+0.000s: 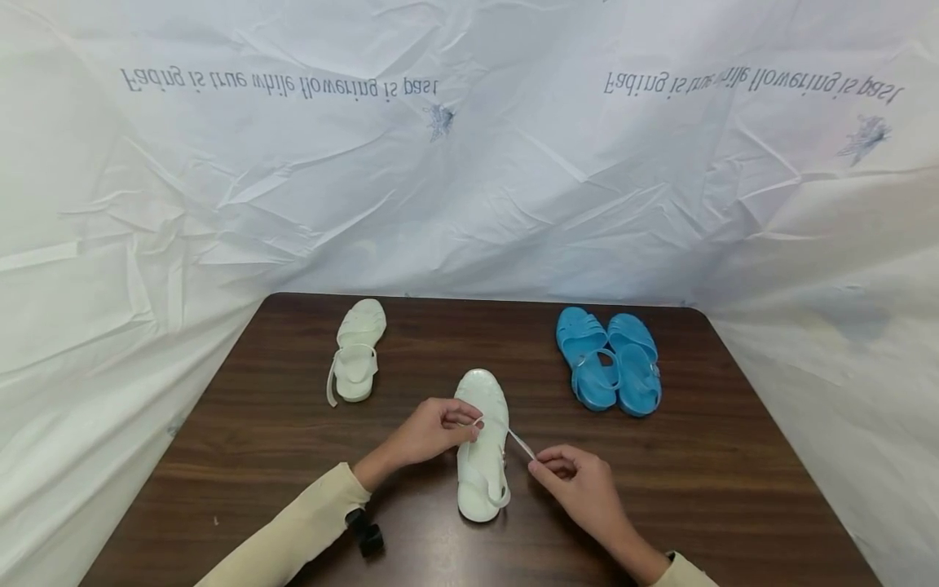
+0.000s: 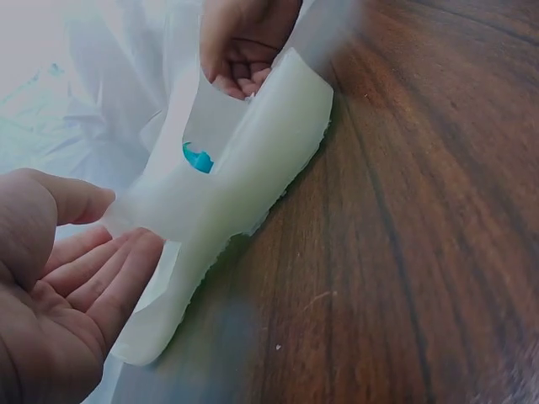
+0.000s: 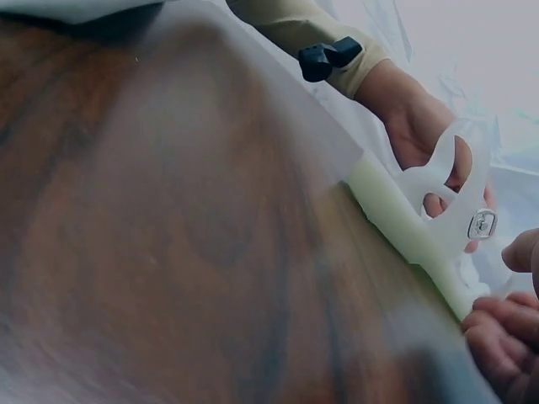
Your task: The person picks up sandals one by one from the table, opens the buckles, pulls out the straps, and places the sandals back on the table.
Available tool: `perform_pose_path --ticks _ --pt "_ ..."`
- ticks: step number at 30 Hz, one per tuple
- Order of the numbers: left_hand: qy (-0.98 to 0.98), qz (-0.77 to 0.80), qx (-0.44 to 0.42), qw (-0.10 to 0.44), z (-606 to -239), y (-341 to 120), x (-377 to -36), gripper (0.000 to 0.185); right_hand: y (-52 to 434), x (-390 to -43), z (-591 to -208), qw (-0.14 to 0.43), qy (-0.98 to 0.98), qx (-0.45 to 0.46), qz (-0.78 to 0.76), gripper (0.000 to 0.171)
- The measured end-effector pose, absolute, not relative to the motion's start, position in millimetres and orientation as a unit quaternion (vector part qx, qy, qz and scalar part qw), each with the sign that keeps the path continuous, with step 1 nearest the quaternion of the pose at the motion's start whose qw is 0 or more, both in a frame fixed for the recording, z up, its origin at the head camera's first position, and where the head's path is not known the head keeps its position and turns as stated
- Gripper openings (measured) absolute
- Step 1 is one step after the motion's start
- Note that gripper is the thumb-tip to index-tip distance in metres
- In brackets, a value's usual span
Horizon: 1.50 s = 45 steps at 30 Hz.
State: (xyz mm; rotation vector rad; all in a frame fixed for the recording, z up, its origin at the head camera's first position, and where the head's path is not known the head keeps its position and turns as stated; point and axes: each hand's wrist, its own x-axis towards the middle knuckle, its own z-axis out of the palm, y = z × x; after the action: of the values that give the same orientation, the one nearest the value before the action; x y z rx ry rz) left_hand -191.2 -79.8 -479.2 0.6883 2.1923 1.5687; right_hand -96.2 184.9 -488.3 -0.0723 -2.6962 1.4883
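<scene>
A white sandal (image 1: 482, 456) lies on the dark wooden table, toe pointing away from me. At its left side my left hand (image 1: 438, 430) pinches the edge of the white upper (image 2: 168, 206) between thumb and fingertips, seen in the left wrist view. From the sandal's right side a thin white strap (image 1: 522, 444) runs to my right hand (image 1: 583, 489), whose thumb and forefinger pinch its end. A metal buckle (image 3: 482, 224) shows on the sandal's side in the right wrist view. The ankle strap loops loosely at the heel.
Another white sandal (image 1: 362, 326) stands at the back left, its strap hanging undone. Two blue sandals (image 1: 583, 333) are side by side at the back right. Behind the table (image 1: 704, 489) hangs a white printed sheet (image 1: 469, 204). A black device (image 1: 364, 534) is at my left sleeve.
</scene>
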Motion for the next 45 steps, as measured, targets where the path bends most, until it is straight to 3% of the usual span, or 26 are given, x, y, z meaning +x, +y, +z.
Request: perform_pose_path --ticks 8,15,21,32,38,45 --pt "0.796 0.528 0.236 0.181 -483 -76 -191 0.023 181 -114 -479 0.037 -0.92 -0.007 0.39 0.013" --pt "0.791 0.53 0.248 0.18 -483 -81 -188 0.023 166 -123 -477 -0.038 -0.907 0.0 0.42 0.045" --pt "0.794 0.524 0.253 0.177 -483 -89 -183 0.022 157 -124 -474 -0.08 -0.917 0.031 0.388 0.057" --pt "0.802 0.519 0.236 0.178 -485 -93 -171 0.022 150 -126 -466 -0.108 -0.924 0.046 0.364 0.045" --pt "0.787 0.555 0.204 0.178 -489 -92 -166 0.023 148 -129 -468 -0.109 -0.925 0.06 0.358 0.025" --pt "0.78 0.574 0.183 0.168 -491 -89 -161 0.024 145 -131 -471 -0.103 -0.92 0.066 0.372 0.027"
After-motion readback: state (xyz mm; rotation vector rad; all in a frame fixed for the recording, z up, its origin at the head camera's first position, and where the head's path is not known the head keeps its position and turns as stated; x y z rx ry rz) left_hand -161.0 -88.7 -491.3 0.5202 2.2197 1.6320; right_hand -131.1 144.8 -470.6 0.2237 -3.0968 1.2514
